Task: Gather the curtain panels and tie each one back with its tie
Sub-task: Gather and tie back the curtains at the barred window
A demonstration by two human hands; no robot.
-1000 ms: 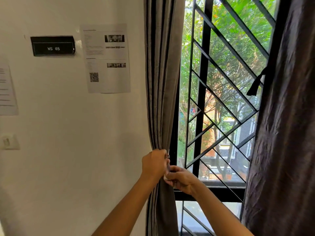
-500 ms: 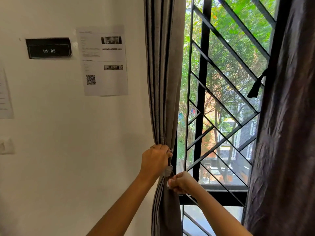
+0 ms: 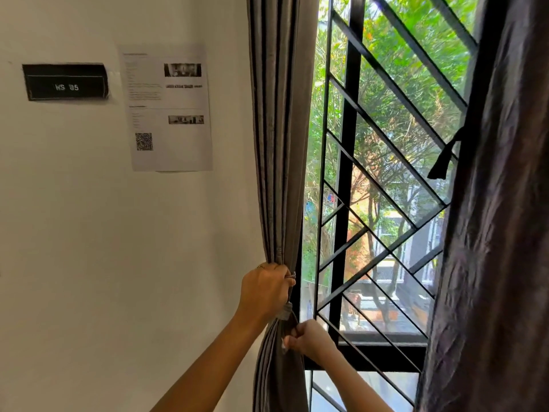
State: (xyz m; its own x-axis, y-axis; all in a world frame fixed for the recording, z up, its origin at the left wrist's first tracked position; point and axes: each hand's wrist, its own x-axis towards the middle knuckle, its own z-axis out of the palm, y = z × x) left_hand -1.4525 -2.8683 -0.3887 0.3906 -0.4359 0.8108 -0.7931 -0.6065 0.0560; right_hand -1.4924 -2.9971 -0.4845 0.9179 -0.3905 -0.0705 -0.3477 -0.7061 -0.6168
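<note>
Tightly bunched grey curtain [image 3: 279,144] in L grip [image 3: 264,292]; R grip [image 3: 312,337] pinches tie [image 3: 286,312].

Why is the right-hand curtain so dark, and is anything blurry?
Head view: daylight through the window grille backlights the right curtain, leaving it dark; the left curtain, left hand and right hand are evenly lit; the wall notice has unreadably soft print.
</note>
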